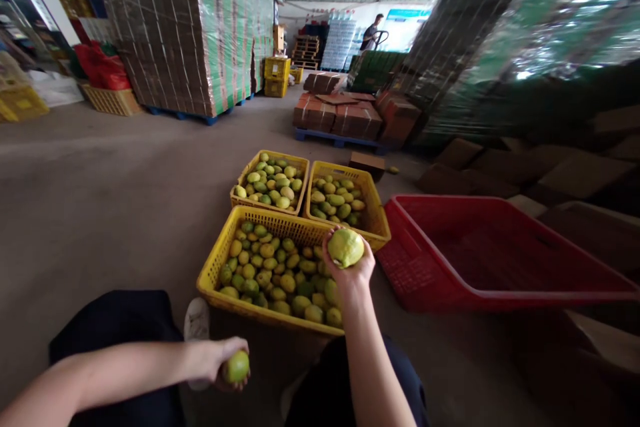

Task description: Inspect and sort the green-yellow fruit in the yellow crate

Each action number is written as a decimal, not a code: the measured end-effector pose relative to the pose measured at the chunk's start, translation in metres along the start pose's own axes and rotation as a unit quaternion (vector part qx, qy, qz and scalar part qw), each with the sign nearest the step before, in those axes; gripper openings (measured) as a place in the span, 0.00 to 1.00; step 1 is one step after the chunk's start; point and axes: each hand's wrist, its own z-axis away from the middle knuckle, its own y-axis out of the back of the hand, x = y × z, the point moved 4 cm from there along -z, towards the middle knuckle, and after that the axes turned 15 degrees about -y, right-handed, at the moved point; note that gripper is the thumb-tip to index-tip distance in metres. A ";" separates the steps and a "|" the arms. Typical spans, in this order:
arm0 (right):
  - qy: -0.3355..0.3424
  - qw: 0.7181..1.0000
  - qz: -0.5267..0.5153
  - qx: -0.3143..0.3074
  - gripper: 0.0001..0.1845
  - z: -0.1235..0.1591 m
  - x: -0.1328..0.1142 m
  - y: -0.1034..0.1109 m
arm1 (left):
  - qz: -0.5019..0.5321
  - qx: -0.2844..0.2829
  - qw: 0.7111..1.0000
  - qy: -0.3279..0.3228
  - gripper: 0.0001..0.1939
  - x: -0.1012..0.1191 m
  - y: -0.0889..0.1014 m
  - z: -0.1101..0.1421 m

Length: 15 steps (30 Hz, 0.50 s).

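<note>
A large yellow-green lemon rests in my right hand, palm up and fingers curled round it, above the right part of the front yellow crate. That crate is full of yellow and green lemons. Lower down on the left, my left hand grips a smaller, greener lemon, in front of the crate and between my knees. Just beyond stand two more yellow crates of lemons, the back left crate and the back right crate.
On the right, a red crate touches the yellow ones, with flattened cardboard behind it. Farther back are a blue pallet of bundled cardboard and a tall wrapped stack. A person stands by a pallet jack in the distance.
</note>
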 end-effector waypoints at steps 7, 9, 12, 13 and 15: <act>0.013 0.999 -0.025 0.016 0.16 0.014 -0.021 0.015 | 0.079 0.435 0.879 -0.179 0.25 0.215 0.112 -0.001; 0.015 0.999 -0.030 0.027 0.16 0.017 -0.023 0.016 | 0.073 0.468 0.853 -0.218 0.26 0.263 0.131 0.000; 0.017 0.998 -0.032 0.044 0.15 0.021 -0.023 0.016 | 0.066 0.477 0.850 -0.212 0.24 0.272 0.140 0.008; 0.018 0.998 -0.030 0.047 0.14 0.021 -0.023 0.017 | 0.056 0.459 0.864 -0.197 0.21 0.262 0.138 0.011; 0.016 0.998 -0.021 0.049 0.13 0.018 -0.022 0.017 | -0.012 0.369 0.920 -0.130 0.17 0.230 0.128 0.015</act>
